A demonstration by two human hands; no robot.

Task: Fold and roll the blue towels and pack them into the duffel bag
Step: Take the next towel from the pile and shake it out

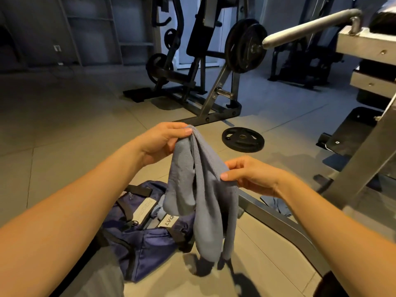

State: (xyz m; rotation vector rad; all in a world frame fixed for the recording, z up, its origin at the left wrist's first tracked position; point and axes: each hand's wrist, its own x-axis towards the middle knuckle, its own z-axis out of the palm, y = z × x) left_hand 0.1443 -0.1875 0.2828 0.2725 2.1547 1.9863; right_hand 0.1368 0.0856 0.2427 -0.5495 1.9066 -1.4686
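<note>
Towel (203,200), grey-blue, limp and bunched, hanging above the navy duffel bag (150,249), top corner pinched by left hand (160,142), edge pinched by right hand (252,176); bag's interior partly hidden behind it.

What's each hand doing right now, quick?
Left hand: closed, pinching the towel's top edge.
Right hand: closed, pinching the towel's side lower down.
</note>
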